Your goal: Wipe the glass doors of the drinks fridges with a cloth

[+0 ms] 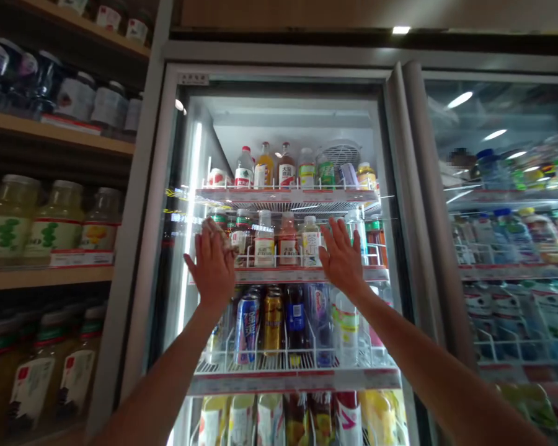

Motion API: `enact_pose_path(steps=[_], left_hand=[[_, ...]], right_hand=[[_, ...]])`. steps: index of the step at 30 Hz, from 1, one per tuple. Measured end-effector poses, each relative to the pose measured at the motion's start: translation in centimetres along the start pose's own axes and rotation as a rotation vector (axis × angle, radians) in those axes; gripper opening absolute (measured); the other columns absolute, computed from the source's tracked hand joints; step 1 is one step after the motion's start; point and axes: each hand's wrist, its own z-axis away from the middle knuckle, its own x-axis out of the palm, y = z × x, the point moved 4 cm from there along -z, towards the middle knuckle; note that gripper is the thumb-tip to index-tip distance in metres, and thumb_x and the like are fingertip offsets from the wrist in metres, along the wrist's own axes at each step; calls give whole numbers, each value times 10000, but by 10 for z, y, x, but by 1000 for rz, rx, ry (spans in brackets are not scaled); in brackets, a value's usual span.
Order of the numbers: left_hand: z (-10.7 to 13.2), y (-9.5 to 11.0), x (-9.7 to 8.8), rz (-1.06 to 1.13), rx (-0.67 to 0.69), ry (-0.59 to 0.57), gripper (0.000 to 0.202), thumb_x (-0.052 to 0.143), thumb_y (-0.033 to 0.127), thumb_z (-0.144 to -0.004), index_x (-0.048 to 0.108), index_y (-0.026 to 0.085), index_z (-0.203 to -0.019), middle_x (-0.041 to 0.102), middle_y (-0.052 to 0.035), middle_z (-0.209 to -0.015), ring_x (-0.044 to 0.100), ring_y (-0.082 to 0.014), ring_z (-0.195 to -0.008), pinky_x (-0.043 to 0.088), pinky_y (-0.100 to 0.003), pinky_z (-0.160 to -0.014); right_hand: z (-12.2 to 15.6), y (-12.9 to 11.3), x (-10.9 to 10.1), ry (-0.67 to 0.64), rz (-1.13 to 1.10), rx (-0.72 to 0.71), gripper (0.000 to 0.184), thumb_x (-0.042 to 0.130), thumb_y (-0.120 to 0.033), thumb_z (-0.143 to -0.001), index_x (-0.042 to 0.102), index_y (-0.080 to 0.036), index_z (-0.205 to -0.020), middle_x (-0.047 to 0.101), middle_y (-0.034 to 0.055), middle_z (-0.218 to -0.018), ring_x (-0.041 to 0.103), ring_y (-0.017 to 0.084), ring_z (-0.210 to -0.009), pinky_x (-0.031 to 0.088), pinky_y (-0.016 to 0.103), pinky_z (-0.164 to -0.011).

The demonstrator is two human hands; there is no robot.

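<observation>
I face a glass-door drinks fridge (160, 186) whose door looks closed. Both my arms are raised to the glass. My left hand (212, 266) is at the height of the second shelf, its fingers pointing up around a pale crumpled thing (224, 234) that may be a cloth. My right hand (341, 257) is flat, fingers spread, with nothing in it, in front of the same shelf further right. Behind the glass, between the hands, stand small bottles (288, 241). Cans (272, 319) fill the shelf below, and taller bottles (286, 166) the top shelf.
A second glass-door fridge (506, 248) with bottles stands directly to the right. Wooden shelves (51, 275) on the left carry large jars and bottles with price tags. More bottles (270, 421) fill the fridge's lowest visible shelf.
</observation>
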Motion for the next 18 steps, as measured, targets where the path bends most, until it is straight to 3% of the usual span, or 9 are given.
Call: enact_pose_path(steps=[1,4,5,7,11,13,16,18], left_hand=[[7,3,0,0,25,-19,574,329,279,-918,174,222,-1468,248,-131,-1499,204,-274,-1402,128,-595,-1129],[36,32,5,66,357,-134,576,375,282,-913,191,291,-1458,372,-53,-1454,274,-194,-1381,107,-468,-1171],[42,35,6,76,412,-150,577,387,286,-911,194,313,-1454,403,-30,-1438,295,-173,-1370,106,-436,-1176],[41,23,3,61,358,-127,578,385,287,-912,187,318,-1455,395,-33,-1444,297,-176,-1370,110,-443,-1173],[23,-23,-11,19,12,45,581,321,271,-926,140,213,-1475,204,-145,-1516,165,-282,-1412,80,-599,-1125],[28,-21,-12,27,-24,46,565,322,282,-930,170,204,-1469,215,-146,-1514,157,-281,-1415,109,-592,-1122],[52,12,-4,62,266,-126,525,368,303,-927,261,260,-1439,378,-68,-1457,259,-204,-1391,140,-478,-1156],[67,24,-3,69,454,-209,511,386,291,-925,291,255,-1426,432,-52,-1423,268,-172,-1386,89,-436,-1170]], right_hand=[[1,1,-1,5,-5,-5,456,271,-348,-947,411,-218,-1361,374,80,-1470,255,220,-1399,180,495,-1128],[2,2,-3,5,-24,-12,447,258,-338,-949,435,-223,-1342,383,73,-1466,262,206,-1397,167,482,-1136],[2,2,-4,1,-28,-11,445,260,-334,-948,437,-226,-1341,385,69,-1465,259,201,-1398,164,477,-1139],[1,3,-5,2,-28,-3,441,266,-330,-945,450,-227,-1332,398,63,-1457,265,195,-1396,162,465,-1143],[1,3,-4,-2,-20,14,437,263,-320,-942,478,-221,-1310,409,60,-1450,276,194,-1390,164,454,-1143],[2,3,-4,2,-33,6,439,271,-318,-937,477,-216,-1312,414,62,-1446,277,202,-1389,170,464,-1139],[3,4,-4,33,-58,-16,434,281,-313,-931,485,-221,-1302,429,58,-1435,296,208,-1380,187,475,-1131],[3,5,-4,50,-67,-23,425,283,-303,-929,500,-221,-1285,443,60,-1424,308,207,-1374,200,473,-1128]])
